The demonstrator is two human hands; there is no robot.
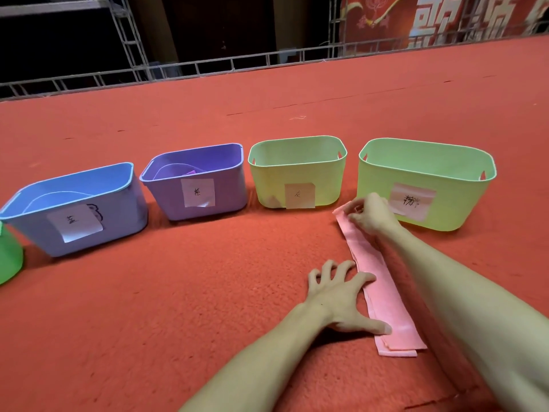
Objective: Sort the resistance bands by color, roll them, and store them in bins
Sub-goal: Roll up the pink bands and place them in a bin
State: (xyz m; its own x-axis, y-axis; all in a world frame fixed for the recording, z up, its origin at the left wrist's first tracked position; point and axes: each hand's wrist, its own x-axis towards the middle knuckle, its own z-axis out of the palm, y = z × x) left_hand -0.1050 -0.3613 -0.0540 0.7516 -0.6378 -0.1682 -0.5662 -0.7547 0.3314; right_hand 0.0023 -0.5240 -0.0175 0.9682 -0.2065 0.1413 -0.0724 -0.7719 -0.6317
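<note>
Since rolling needs a flat, anchored strip, I log: pink fabric resistance bands [383,295], stacked lengthwise on the red carpet floor [178,292] toward its right edge, before the light-green plastic bin with a pink label [463,209]. Left grip [338,295], fingers spread wide, presses the near part down. Right grip [370,215] pinches the far end, presumably to start the roll.
</note>
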